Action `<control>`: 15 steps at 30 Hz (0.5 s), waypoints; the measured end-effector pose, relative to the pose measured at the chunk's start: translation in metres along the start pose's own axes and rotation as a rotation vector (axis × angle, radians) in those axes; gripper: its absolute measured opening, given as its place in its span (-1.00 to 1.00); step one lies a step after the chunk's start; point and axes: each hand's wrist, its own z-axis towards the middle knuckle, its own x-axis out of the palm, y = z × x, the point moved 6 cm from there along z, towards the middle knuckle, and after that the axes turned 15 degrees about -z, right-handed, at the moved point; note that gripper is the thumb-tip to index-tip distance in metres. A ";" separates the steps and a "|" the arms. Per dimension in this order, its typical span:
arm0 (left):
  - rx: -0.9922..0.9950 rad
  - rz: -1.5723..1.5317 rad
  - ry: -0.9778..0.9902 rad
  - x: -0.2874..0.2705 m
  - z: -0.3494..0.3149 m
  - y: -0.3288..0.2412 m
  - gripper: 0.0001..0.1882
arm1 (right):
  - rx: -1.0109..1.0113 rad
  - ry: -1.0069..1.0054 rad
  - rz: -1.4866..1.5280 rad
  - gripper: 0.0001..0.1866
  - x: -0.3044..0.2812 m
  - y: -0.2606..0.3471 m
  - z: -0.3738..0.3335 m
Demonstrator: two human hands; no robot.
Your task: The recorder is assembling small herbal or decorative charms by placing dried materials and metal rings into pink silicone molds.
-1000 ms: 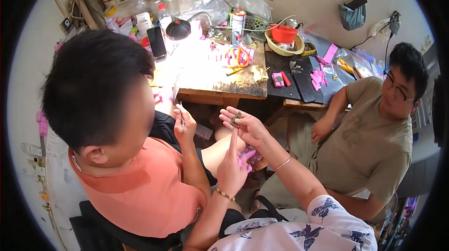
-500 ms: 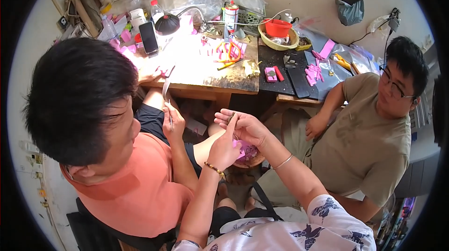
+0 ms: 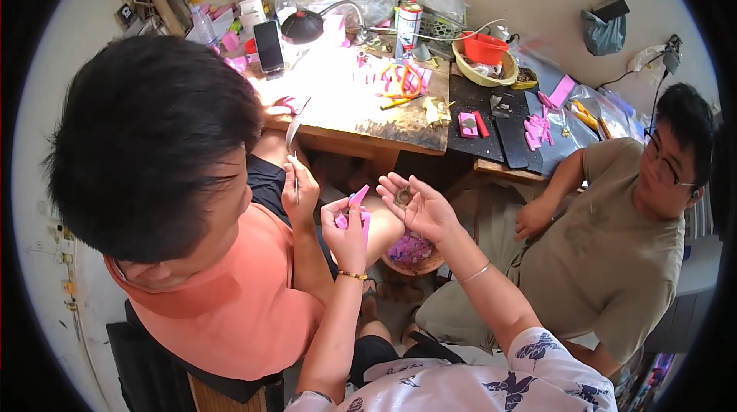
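Observation:
My left hand (image 3: 347, 234) is closed around several pink pieces (image 3: 359, 196), one flat and pointed, sticking up past the fingers; their material cannot be made out. Beside it my right hand (image 3: 427, 212) is palm up, fingers stretched out and slightly apart. A small round brownish-gold piece (image 3: 404, 196), perhaps ring-shaped, lies loose on that palm near the finger bases. The two hands are apart, above the lap area. Below my right hand stands a round bowl (image 3: 418, 268) with pink and purple scraps in it.
At left a person in an orange shirt (image 3: 223, 297) holds a thin metal tool (image 3: 296, 182) beside the wooden bench (image 3: 399, 124). Another person in an olive shirt (image 3: 614, 235) sits at right. The bench bears a lamp (image 3: 302, 26), phone (image 3: 269, 47), orange-handled pliers (image 3: 403, 80) and pink pieces.
My left hand has drawn back to the left from my right palm, where its index finger pointed. My right palm has opened more to view, showing the round piece. The whole view has shifted slightly.

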 end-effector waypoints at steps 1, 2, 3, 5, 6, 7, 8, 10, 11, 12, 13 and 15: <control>0.092 0.112 0.022 0.003 0.001 -0.004 -0.87 | 0.032 -0.056 -0.078 -0.60 -0.004 -0.005 -0.001; 0.185 0.225 0.044 0.005 0.001 -0.008 -0.87 | 0.037 -0.058 -0.082 -0.60 -0.004 -0.009 -0.002; 0.234 0.251 0.065 0.007 -0.001 -0.010 -0.86 | 0.074 -0.054 -0.150 -0.62 -0.004 -0.014 -0.002; 0.396 0.339 0.148 0.018 -0.006 -0.025 -0.86 | 0.116 -0.099 -0.290 -0.71 0.010 -0.019 -0.004; 0.563 0.430 0.233 0.027 -0.012 -0.035 -0.86 | 0.118 -0.103 -0.292 -0.71 0.010 -0.023 -0.001; 0.589 0.472 0.273 0.031 -0.015 -0.037 -0.86 | 0.075 -0.149 -0.364 -0.73 0.007 -0.024 0.002; 0.587 0.473 0.272 0.031 -0.016 -0.039 -0.86 | 0.033 -0.196 -0.436 -0.76 0.005 -0.025 0.005; 0.586 0.503 0.313 0.032 -0.016 -0.039 -0.88 | -0.019 -0.223 -0.443 -0.81 0.003 -0.026 0.008; 0.587 0.524 0.357 0.032 -0.014 -0.037 -0.84 | -0.024 -0.240 -0.454 -0.82 -0.001 -0.025 0.008; 0.585 0.522 0.356 0.033 -0.012 -0.036 -0.84 | -0.029 -0.258 -0.465 -0.82 -0.006 -0.025 0.009; 0.275 0.260 0.267 0.026 -0.002 -0.026 -0.82 | -0.054 -0.242 -0.433 -0.80 -0.007 -0.025 0.012; -0.199 -0.322 0.091 0.008 0.008 0.011 -0.79 | -0.075 -0.287 -0.426 -0.79 -0.013 -0.024 0.013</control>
